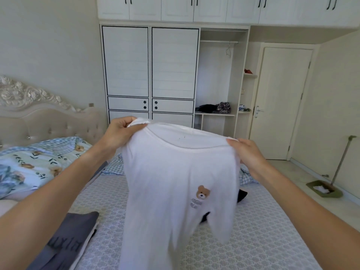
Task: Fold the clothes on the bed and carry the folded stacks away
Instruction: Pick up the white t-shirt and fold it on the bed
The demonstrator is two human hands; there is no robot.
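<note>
A white garment [171, 184] with a small bear print hangs in the air over the bed [263, 230], held up by its top band. My left hand [120, 131] pinches the band's left corner and my right hand [247, 152] grips the right corner. The cloth drapes down and hides the middle of the bed. A dark garment [241, 195] lies on the mattress behind the white one, mostly covered. A grey folded piece with lettering [68, 242] rests at the bed's near left.
A floral quilt [35, 160] and checked bedding are bunched at the padded headboard [48, 121] on the left. A white wardrobe [152, 71] stands ahead, its right bay open with clothes on a shelf [214, 109]. A closed door [280, 102] and a dustpan with broom [325, 188] are on the right.
</note>
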